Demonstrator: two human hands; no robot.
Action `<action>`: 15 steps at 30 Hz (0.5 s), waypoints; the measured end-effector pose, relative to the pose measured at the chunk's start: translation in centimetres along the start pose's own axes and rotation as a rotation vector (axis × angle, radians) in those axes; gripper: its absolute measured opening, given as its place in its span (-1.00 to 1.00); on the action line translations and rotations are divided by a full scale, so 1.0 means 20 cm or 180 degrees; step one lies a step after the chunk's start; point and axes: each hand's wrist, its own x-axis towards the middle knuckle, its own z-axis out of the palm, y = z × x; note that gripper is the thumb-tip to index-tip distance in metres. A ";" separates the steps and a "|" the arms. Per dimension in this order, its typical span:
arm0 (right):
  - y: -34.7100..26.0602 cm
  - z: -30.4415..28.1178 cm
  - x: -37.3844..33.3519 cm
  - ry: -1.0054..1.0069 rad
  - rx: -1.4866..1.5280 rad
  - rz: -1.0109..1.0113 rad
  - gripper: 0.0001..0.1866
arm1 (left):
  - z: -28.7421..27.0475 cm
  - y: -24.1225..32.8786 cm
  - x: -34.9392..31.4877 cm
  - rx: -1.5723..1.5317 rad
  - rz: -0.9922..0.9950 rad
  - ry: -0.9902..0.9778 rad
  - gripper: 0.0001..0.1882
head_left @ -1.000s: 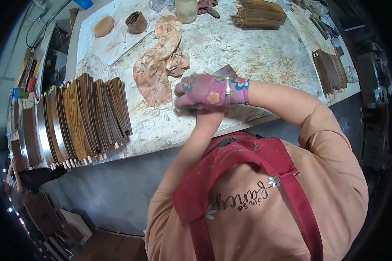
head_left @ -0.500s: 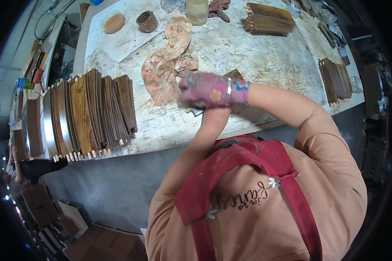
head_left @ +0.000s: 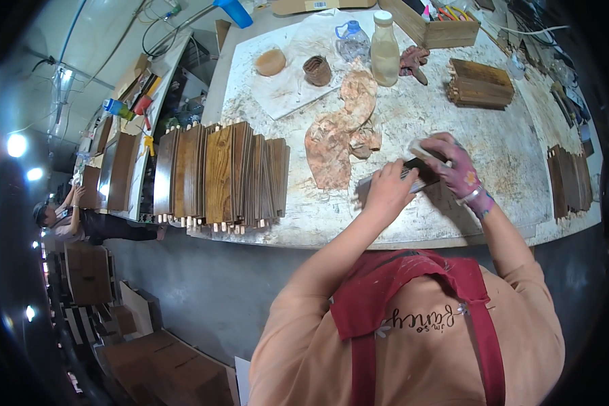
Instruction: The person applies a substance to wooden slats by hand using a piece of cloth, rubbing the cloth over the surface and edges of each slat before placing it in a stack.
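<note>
Close to the table's front edge lies a short dark wooden board [head_left: 424,178], partly covered by my hands. My bare left hand [head_left: 390,188] is closed over its left part, fingers bent across the top. In a pink flowered glove, my right hand [head_left: 455,166] pinches a small pale pad [head_left: 419,147] at the board's far side. Whether the pad touches the board I cannot tell. Beyond my left hand is a crumpled, brown-stained cloth [head_left: 329,152].
A long row of brown wooden slats [head_left: 220,176] with pegged ends stands at left. Smaller slat stacks lie at far right [head_left: 480,84] and the right edge [head_left: 570,181]. A capped bottle [head_left: 385,51] and a spare glove [head_left: 413,62] sit farther back. Another person [head_left: 81,220] works at left.
My hands were crossed, the right over the left; now they are apart, with the right hand moved to the right and the pale pad visible. The whole view has shifted.
</note>
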 end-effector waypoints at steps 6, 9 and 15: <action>0.14 -0.18 -0.25 0.1245 0.0591 0.0652 -0.68 | -1.02 -0.03 -0.04 0.0929 -0.1119 0.0654 -0.55; 0.25 -0.22 -0.38 0.1100 0.0272 0.0904 -0.68 | -1.31 -0.22 -0.10 0.2027 -0.1558 0.0694 -0.47; 0.26 -0.19 -0.41 0.1059 0.0737 0.1481 -0.60 | -1.27 -0.40 -0.24 0.2660 -0.1353 0.0354 -0.62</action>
